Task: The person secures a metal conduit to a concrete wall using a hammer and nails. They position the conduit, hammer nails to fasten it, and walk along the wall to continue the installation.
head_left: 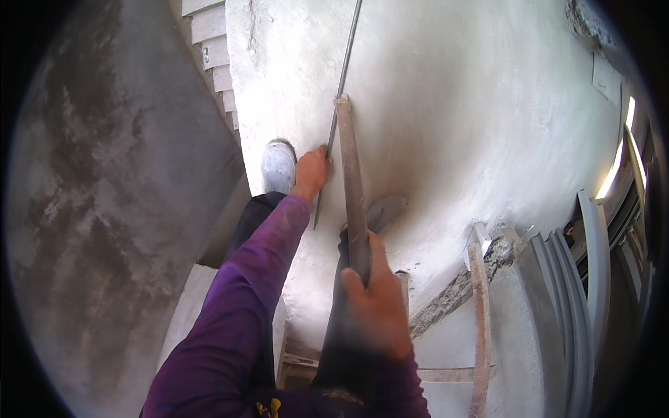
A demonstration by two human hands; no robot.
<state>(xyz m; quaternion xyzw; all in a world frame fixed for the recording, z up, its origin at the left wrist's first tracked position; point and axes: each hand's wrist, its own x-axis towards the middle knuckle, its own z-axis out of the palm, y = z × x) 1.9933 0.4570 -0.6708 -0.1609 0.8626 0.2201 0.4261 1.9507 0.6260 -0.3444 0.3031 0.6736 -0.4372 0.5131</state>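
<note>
My left hand (311, 173) is closed round a thin dark metal rod (348, 52), close to its lower end. The rod slants up and away past the top of the picture. In my right hand (382, 299), slightly smeared by motion, is the lower end of a long rusty metal bar (351, 167). The bar's narrow far end meets or overlaps the rod just beyond my left hand; whether it hooks round the rod, I cannot tell. My shoe (279, 167) stands beside my left hand, and the other foot is partly hidden behind the bar.
Pale concrete (474, 125) spreads beneath and ahead of me. Stacked pale slabs (210, 35) line its left edge, with a darker, lower surface (118, 209) beyond. Lower right are a rusty curved strip (481, 313), a broken concrete edge (453, 299) and several grey metal lengths (566, 292).
</note>
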